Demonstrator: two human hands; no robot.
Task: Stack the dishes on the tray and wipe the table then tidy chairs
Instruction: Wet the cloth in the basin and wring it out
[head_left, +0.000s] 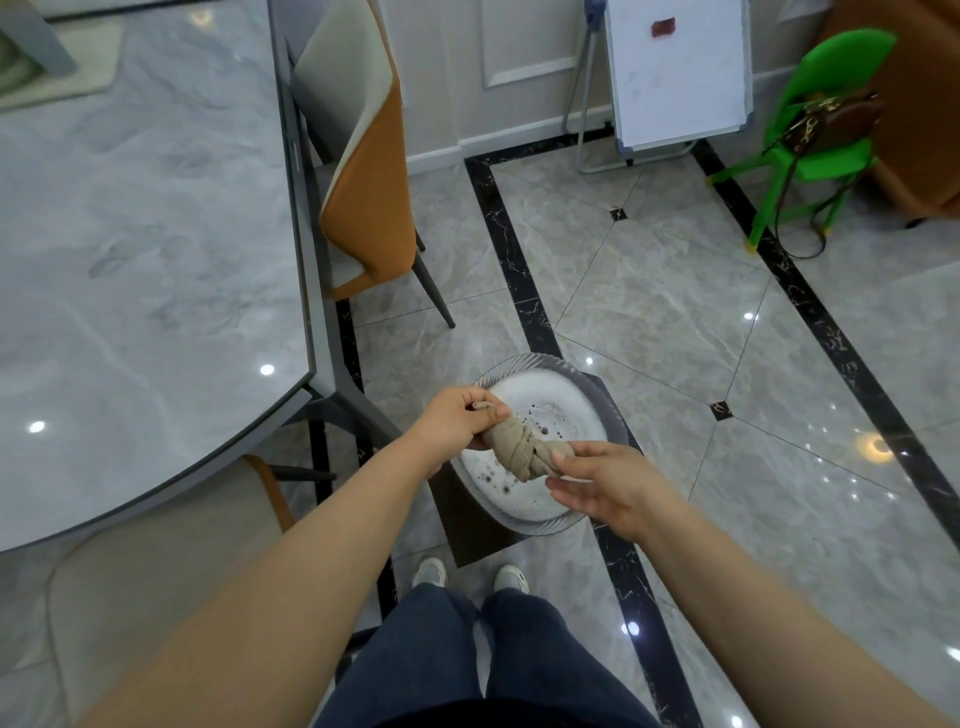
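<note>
Both forearms reaching fwd over jeans (467, 665) and white shoes (511, 578); L hand (457, 423) fisted tight on upper end of twisted beige cloth (524, 453), R hand (605, 486) pinching lower end w/ thumb, other fingers (569, 493) loosely extended beneath. Cloth wrung rope-like between fingertips, directly above glass basin (582, 400) w/ cloudy, speckled water. Grey marble table (145, 249) left of L knuckles, orange-backed chair (363, 171) beyond it.

The single head-worn camera looks steeply down and forward from close above the grip, where both hands twist a cloth (524, 451), with the table (145, 270) left of it and floor tiles (675, 312) beyond and right.
</note>
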